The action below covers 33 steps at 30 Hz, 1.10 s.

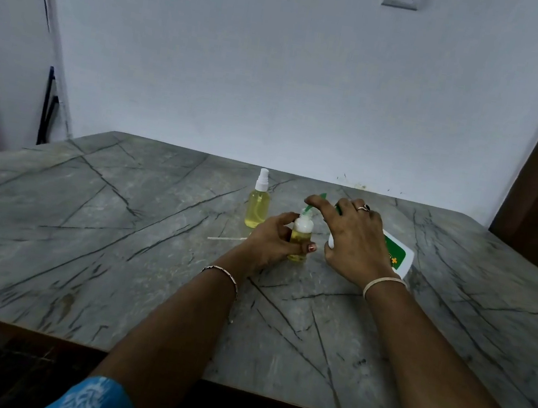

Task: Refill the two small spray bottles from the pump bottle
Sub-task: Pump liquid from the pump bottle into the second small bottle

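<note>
Head view: left hand (273,239) grips uncapped small clear bottle of yellow liquid (300,239) upright under green nozzle; right hand (353,236) presses white pump bottle (395,256), steadying the fill.

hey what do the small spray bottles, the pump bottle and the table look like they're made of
Capped spray bottle and open spray bottle: clear, glossy, probably plastic; yellow liquid shows through. Pump bottle: opaque white plastic by its look, with a green label and green spout. Table: grey veined stone or stone-look laminate, faintly sheened; I can't tell which.
</note>
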{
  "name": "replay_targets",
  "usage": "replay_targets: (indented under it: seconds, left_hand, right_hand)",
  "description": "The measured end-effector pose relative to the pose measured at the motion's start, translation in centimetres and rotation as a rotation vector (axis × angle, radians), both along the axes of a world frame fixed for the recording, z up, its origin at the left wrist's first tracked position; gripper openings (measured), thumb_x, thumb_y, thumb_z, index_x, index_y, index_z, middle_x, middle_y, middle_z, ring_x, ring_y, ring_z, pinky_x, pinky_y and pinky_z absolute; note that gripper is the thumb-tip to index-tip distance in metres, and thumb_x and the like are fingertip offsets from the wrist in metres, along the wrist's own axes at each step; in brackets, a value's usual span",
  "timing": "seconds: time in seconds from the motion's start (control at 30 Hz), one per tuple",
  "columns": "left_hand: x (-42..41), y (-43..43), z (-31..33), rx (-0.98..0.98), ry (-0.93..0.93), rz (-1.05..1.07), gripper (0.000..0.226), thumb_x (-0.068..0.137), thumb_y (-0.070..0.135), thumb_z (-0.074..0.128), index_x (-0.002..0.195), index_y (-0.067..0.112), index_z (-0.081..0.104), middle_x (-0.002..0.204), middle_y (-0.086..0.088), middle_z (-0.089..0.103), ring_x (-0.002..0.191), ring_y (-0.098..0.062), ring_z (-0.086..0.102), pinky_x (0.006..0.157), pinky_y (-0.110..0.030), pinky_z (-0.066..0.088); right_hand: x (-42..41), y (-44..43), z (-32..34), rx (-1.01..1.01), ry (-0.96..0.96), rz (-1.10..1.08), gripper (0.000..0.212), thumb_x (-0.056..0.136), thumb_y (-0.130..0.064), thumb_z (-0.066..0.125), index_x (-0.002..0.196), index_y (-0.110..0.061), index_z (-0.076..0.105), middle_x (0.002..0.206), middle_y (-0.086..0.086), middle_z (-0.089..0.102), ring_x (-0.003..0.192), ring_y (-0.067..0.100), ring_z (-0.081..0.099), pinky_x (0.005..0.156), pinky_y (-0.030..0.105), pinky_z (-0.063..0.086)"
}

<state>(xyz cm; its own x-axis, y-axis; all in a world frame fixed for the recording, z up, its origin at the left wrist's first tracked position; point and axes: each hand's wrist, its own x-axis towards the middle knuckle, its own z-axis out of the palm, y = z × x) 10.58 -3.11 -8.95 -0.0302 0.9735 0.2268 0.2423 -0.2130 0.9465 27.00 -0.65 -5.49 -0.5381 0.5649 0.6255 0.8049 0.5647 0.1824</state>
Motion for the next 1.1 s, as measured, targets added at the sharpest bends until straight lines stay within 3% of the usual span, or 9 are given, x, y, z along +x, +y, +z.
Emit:
replay_targets:
  seconds: [0.27,0.5,0.8,1.1]
  left_hand:
    - [-0.03,-0.09,0.01,-0.004,0.004,-0.010,0.060,0.072,0.018,0.081,0.125,0.018,0.052,0.107,-0.010,0.071,0.104,-0.021,0.066,0.100,-0.045,0.048]
    - [0.10,-0.26,0.21,0.003,-0.021,-0.013,0.050,0.075,0.013,0.079,0.114,0.026,0.049,0.111,-0.011,0.070,0.106,-0.021,0.065,0.101,-0.042,0.048]
    - [-0.08,0.02,-0.07,-0.011,-0.011,-0.019,0.059,0.074,0.015,0.080,0.125,0.017,0.051,0.110,-0.012,0.070,0.106,-0.023,0.065,0.102,-0.045,0.047]
    - [-0.12,0.18,-0.22,-0.002,-0.002,-0.009,0.054,0.073,0.013,0.080,0.118,0.022,0.052,0.110,-0.014,0.070,0.107,-0.025,0.065,0.100,-0.046,0.048]
  right_hand:
    - [-0.37,0.21,-0.07,0.019,0.032,0.013,0.072,0.067,-0.016,0.070,0.131,-0.032,0.042,0.103,0.009,0.059,0.101,0.031,0.054,0.081,0.044,0.044]
    - [-0.04,0.15,-0.11,0.005,-0.005,0.010,0.079,0.072,-0.020,0.070,0.141,-0.035,0.033,0.107,0.009,0.058,0.106,0.031,0.052,0.086,0.044,0.043]
    - [-0.38,0.28,0.00,0.010,0.032,0.031,0.070,0.068,-0.017,0.069,0.130,-0.032,0.040,0.104,0.007,0.058,0.102,0.030,0.052,0.083,0.044,0.044]
    - [0.14,0.53,-0.05,0.067,0.107,0.076,0.095,0.065,-0.012,0.070,0.146,-0.032,0.024,0.094,0.009,0.058,0.093,0.033,0.054,0.076,0.044,0.047]
